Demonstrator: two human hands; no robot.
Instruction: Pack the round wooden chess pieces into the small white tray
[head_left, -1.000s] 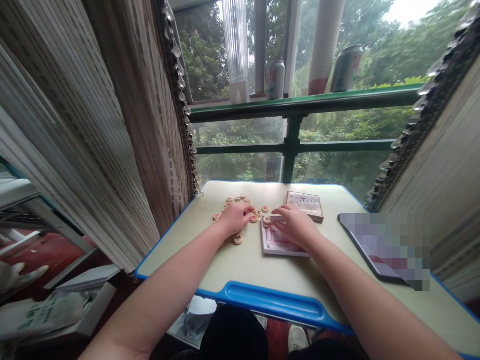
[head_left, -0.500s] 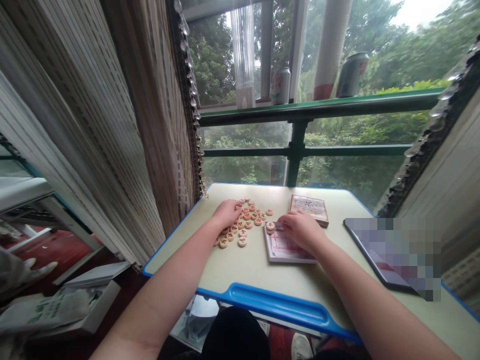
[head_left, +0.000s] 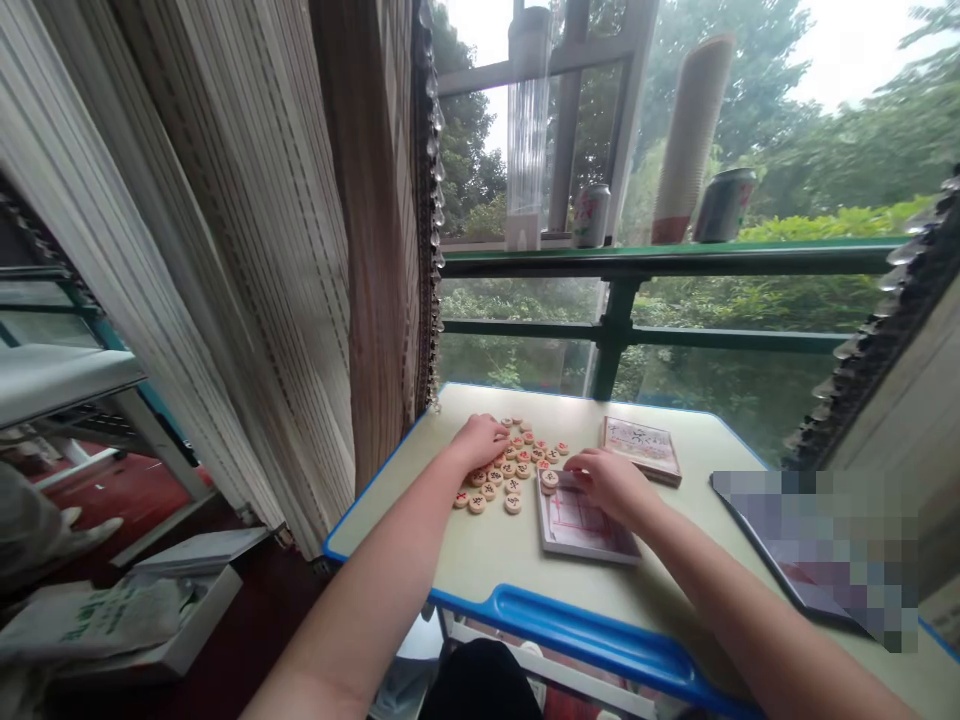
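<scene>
Round wooden chess discs | left hand flat on them | right hand pinching one

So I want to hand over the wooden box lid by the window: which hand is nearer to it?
Right. The right hand rests on the folded board, just short of the box lid; the left hand lies across the scattered pieces, farther off.

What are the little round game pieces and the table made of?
The round pieces look like pale wood: tan discs with red or dark marks on top. The table looks like smooth cream board with a glossy blue plastic rim, though I can't be sure.
</scene>
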